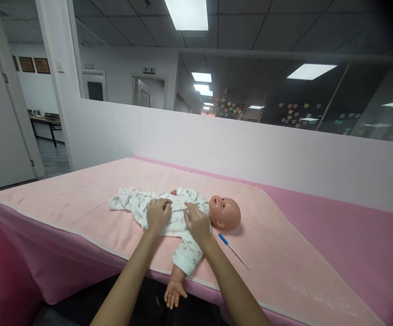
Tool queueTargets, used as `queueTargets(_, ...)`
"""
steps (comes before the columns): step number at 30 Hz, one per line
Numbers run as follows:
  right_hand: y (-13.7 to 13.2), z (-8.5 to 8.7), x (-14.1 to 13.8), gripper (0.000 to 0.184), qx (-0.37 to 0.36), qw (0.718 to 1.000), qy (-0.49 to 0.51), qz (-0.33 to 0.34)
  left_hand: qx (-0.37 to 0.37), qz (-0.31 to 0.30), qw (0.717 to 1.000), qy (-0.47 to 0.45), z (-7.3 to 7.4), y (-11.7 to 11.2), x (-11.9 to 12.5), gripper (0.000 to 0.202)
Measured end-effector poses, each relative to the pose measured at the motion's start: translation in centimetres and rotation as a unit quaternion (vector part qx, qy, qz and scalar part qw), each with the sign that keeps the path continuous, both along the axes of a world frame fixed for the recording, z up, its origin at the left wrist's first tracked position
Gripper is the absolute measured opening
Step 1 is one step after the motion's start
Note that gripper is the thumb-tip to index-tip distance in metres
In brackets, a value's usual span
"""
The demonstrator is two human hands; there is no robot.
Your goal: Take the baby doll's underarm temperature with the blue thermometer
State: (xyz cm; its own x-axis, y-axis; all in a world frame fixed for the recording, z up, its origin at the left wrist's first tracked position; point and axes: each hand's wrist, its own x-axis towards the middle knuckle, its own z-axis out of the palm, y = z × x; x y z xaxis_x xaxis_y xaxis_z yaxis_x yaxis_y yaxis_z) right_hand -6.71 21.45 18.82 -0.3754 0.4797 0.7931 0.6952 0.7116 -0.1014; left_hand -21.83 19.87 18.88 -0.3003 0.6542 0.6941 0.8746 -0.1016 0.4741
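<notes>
A baby doll (226,213) lies on its back, head to the right, wearing a white patterned romper (177,228). My left hand (158,216) rests over the belly part, its curled fingers pinching the front edge of the cloth. On the chest, my right hand (197,222) has thumb and fingers closed on the same front opening, beside a small snap button (184,206). The fabric between the fingertips is partly hidden. One doll arm (176,287) hangs over the near table edge, between my forearms.
A thin clear stick with a blue end (233,251) lies right of my right forearm. The pink padded sheet (284,267) covers the table, over a darker pink cloth. A white half wall (250,154) with glass above stands behind; a door (2,113) is at the left.
</notes>
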Motion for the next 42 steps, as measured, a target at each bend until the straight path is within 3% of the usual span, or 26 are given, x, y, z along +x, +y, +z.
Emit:
queueTargets(4, 0.5, 1.0, -2.6, 0.024, 0.020, 1.000, -0.006, 0.015, -0.005, -0.038, 0.999, 0.014, -0.2, -0.4, -1.1, 0.023)
queueTargets(7, 1.4, 1.5, -5.0, 0.019, -0.008, 0.999, 0.033, -0.021, 0.001, -0.016, 0.999, 0.040, -0.4, -0.6, -0.8, 0.023)
queueTargets(10, 2.1, 1.2, -6.2, 0.016, -0.029, 0.999, 0.006, -0.018, -0.003, 0.010, 0.998, 0.059, -0.7, -0.6, -0.4, 0.025)
queueTargets(15, 1.7, 0.3, -5.4, 0.015, -0.065, 0.998, 0.001, 0.005, -0.002, 0.018, 0.998, 0.059, -0.7, -0.7, -0.1, 0.020)
queueTargets(26, 0.8, 0.6, -5.2, 0.006, -0.067, 0.997, 0.036, 0.005, 0.031, 0.001, 0.999, 0.032, -0.3, -1.1, 0.0, 0.015)
queueTargets(42, 1.6, 0.1, -5.4, 0.014, -0.088, 0.994, 0.070, 0.007, 0.020, 0.024, 0.997, 0.072, -0.5, -0.8, 0.1, 0.018)
